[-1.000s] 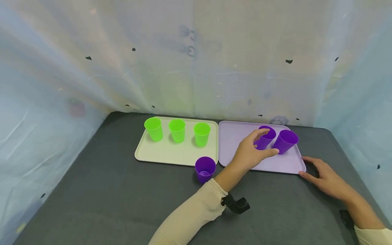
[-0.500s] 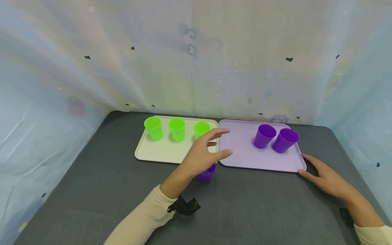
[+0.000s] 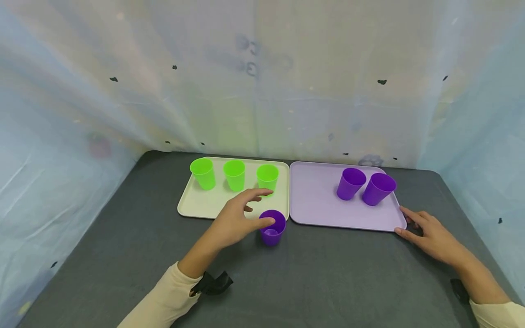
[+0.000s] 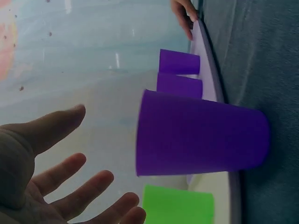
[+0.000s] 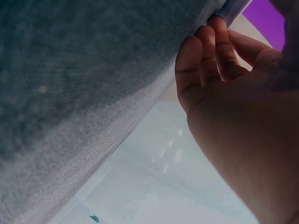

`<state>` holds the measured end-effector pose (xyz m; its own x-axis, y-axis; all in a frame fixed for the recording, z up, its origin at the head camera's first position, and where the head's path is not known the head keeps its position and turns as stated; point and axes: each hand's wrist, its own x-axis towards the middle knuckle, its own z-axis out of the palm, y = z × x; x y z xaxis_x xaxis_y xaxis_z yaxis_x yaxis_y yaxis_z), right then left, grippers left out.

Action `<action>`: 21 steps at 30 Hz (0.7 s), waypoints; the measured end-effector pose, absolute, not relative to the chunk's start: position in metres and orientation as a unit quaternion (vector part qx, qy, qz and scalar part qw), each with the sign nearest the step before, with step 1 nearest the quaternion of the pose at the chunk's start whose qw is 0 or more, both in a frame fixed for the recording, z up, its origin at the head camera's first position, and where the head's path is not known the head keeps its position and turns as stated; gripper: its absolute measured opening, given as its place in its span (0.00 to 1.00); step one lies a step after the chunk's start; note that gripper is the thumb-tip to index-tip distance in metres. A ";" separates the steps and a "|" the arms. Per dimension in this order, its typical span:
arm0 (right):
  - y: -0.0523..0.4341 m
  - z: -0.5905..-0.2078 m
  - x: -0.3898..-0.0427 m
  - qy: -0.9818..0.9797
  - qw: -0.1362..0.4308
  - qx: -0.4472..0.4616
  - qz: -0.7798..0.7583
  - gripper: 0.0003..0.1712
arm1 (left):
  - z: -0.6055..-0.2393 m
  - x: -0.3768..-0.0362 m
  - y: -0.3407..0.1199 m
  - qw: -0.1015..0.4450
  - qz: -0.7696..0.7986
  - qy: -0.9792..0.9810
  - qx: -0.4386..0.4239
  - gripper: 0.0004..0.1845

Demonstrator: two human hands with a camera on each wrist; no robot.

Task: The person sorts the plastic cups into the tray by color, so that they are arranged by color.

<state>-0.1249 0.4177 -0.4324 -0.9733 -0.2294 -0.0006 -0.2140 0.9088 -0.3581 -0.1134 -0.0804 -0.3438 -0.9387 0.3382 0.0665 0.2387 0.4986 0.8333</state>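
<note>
A purple cup [image 3: 271,238] stands upright on the dark table, just in front of the cream tray [image 3: 201,207]. My left hand [image 3: 231,223] hovers at its left, thumb and fingers spread wide and holding nothing. In the left wrist view a gap shows between the fingers and this cup [image 4: 201,135]. My right hand [image 3: 428,237] holds the front right corner of the lilac tray [image 3: 311,200], thumb on the front corner and fingers along the right edge. Two purple cups, one [image 3: 350,184] beside the other [image 3: 378,190], stand on that tray's right half.
Three green cups stand in a row on the cream tray: left [image 3: 203,175], middle [image 3: 235,176] and right [image 3: 267,178]. The two trays lie side by side, edges meeting. A pale hanging sheet [image 3: 254,91] closes off the back and sides of the dark table [image 3: 328,273].
My left hand has moved from the purple cups on the lilac tray leftward to beside the front purple cup, fingers staying spread. My right hand has kept its place at the tray corner.
</note>
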 end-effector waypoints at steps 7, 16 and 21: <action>0.417 -0.434 -0.126 0.976 -0.001 -0.125 -0.177 0.41 | -0.354 -0.116 -0.086 0.061 0.466 0.865 0.174 0.41; 0.416 -0.433 -0.126 0.978 0.008 -0.118 -0.173 0.42 | -0.371 -0.122 -0.082 0.091 0.463 0.856 0.213 0.45; 0.415 -0.432 -0.126 0.976 0.026 -0.110 -0.186 0.44 | -0.374 -0.122 -0.081 0.109 0.459 0.852 0.226 0.47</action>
